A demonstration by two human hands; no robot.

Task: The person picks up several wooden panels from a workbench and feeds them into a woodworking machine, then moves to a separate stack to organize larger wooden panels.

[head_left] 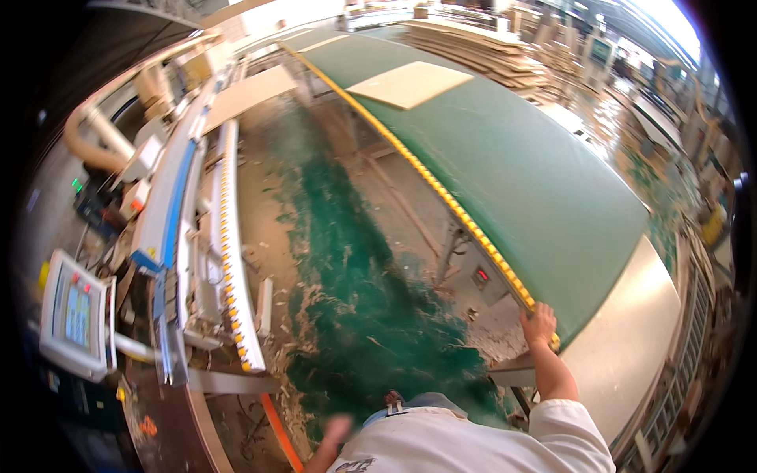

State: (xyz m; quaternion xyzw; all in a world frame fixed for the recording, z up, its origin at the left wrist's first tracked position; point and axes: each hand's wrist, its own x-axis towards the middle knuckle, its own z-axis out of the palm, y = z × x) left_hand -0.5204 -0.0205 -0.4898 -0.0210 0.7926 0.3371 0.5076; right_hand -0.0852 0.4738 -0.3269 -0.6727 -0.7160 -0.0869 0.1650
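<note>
My right hand (539,324) rests on the near corner of a long green conveyor belt (544,213), its fingers over the row of yellow rollers (473,229) that lines the belt's left edge. Its fingertips are too small to tell whether they grip or just lie there. Low in the picture, beside my body, my left hand (337,430) hangs over the floor, smeared by motion. Nothing can be made out in it. Farther up the belt lies a pale rectangular board (412,83), well away from both hands.
To the left runs an edge machine with a blue strip (181,189) and a white roller rail (231,260). Its control panel (77,315) stands near me. Another board (248,96) lies across that machine. Dust covers the green floor (355,315). Stacked boards (481,51) stand behind the belt.
</note>
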